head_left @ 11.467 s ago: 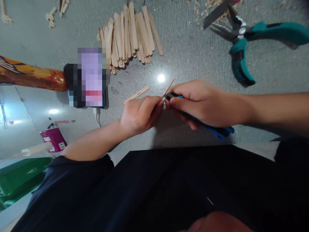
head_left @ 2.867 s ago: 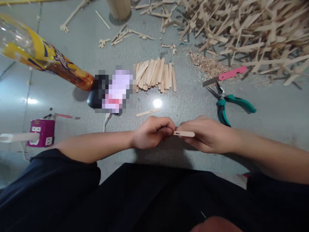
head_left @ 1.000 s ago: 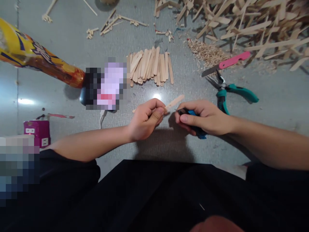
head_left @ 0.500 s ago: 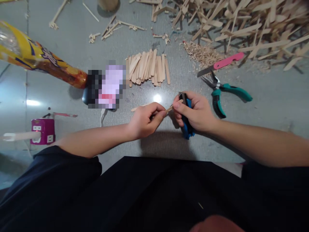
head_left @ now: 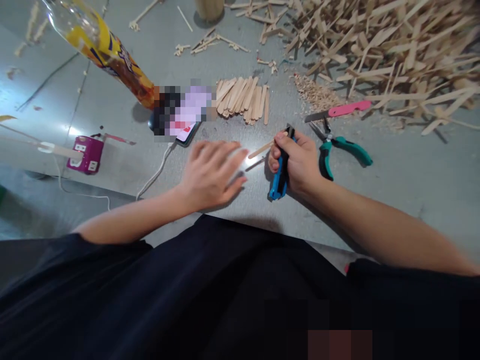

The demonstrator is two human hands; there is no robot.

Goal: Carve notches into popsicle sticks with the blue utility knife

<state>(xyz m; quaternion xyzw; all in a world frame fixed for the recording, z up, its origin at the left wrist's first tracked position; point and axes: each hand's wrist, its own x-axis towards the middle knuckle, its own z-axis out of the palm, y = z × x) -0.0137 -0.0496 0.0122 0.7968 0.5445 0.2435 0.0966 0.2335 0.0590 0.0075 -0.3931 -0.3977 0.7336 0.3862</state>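
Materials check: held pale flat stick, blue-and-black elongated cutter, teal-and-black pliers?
Pale flat stick: likely bare wood; tan, uncoated-looking, like the piled sticks.
Blue-and-black elongated cutter: probably hard plastic, judging by its moulded-looking coloured body.
Teal-and-black pliers: head looks like metal, grey with a bright glint at the pivot; handle coverings could be plastic or rubber.

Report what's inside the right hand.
The right hand holds a long blue-and-black cutter and a flat, pale wooden stick. The fingers cover part of the stick; the palm is hidden.
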